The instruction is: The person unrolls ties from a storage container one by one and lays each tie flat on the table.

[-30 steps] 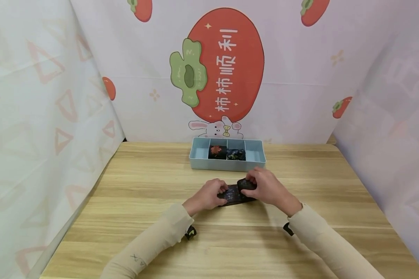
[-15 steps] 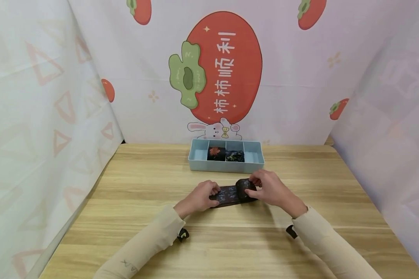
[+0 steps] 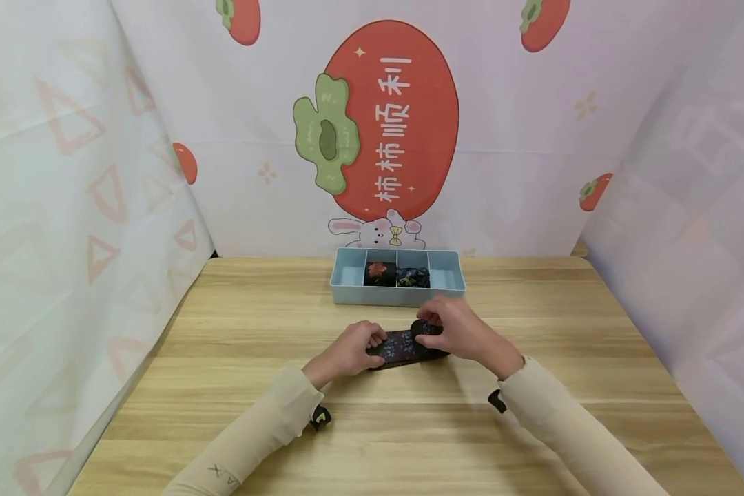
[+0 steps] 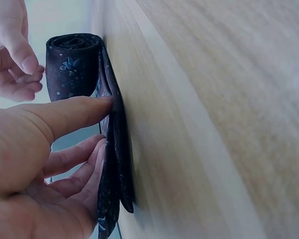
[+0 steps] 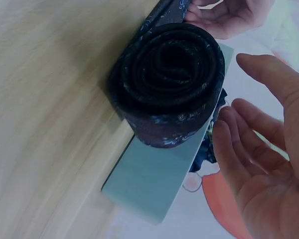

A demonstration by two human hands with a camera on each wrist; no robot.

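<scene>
Found the dark tie (image 3: 399,346) on the counter (image 3: 260,386), part rolled: coil (image 5: 169,82) at the 3 o'clock end, flat tail (image 4: 118,169) running out toward 9 (clock as in head view). Judged light, soft and limp, maybe slightly slippery; not fragile, but likely to unwind or slide out of line if let loose. Favoured taking hold of the coil, thumb on one side and fingers on the other, light squeeze only, with tail kept flat. Saw left grip (image 3: 345,350) toward 9 o'clock, thumb and fingertips closed lightly across the tail. Saw right grip (image 3: 461,329) just beside the coil toward 3, thumb and fingers parted, holding nothing; made out a gap in both wrist views. Couldn't tell left pressure.

Noted blue tray (image 3: 378,296) just beyond at 12: black roll with red flower (image 3: 384,276) in second compartment from the 9 o'clock end, dark blue bundle (image 3: 413,279) in third. Rated tray's near wall as closest obstacle. Noted black wrist units (image 3: 321,418) at 8 and 4 o'clock by the cream sleeves (image 3: 257,424), apart from the tie. Saw printed backdrop (image 3: 502,138) behind.
</scene>
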